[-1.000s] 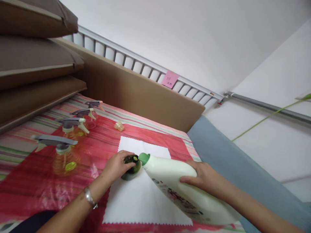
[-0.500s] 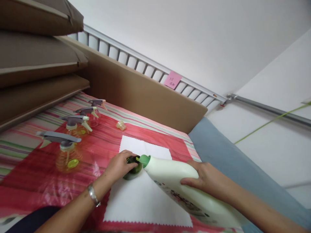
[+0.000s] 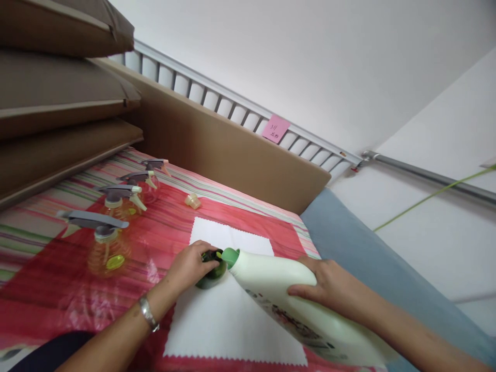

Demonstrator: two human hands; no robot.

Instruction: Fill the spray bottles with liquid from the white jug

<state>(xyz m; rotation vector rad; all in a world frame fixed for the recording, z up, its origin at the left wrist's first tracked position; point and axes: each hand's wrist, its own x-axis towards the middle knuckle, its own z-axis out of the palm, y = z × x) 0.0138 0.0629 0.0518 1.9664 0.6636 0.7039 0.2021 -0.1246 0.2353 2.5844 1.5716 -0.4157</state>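
Observation:
My left hand (image 3: 196, 262) is closed round the top of a small dark green bottle (image 3: 212, 277), which stands on a white cloth (image 3: 232, 320) with zigzag edges. With my right hand (image 3: 325, 284) I grip a large pale green detergent bottle (image 3: 279, 274), tilted so its green spout (image 3: 230, 257) meets the small bottle's mouth. Yellow-green liquid shows at the spout's tip. Left of my hands stand several clear spray bottles with grey trigger heads, the nearest spray bottle (image 3: 106, 253) holding a little yellow liquid.
A pale cream cap (image 3: 192, 201) lies beyond the cloth on a red plastic sheet (image 3: 248, 209). Stacked brown cushions (image 3: 65, 88) rise at the left. A brown board (image 3: 232, 150) stands along the back, before a white radiator (image 3: 211, 99) bearing a pink note (image 3: 276, 128).
Almost nothing differs. Both hands keep their grips, and the detergent bottle stays tilted at the small bottle's mouth.

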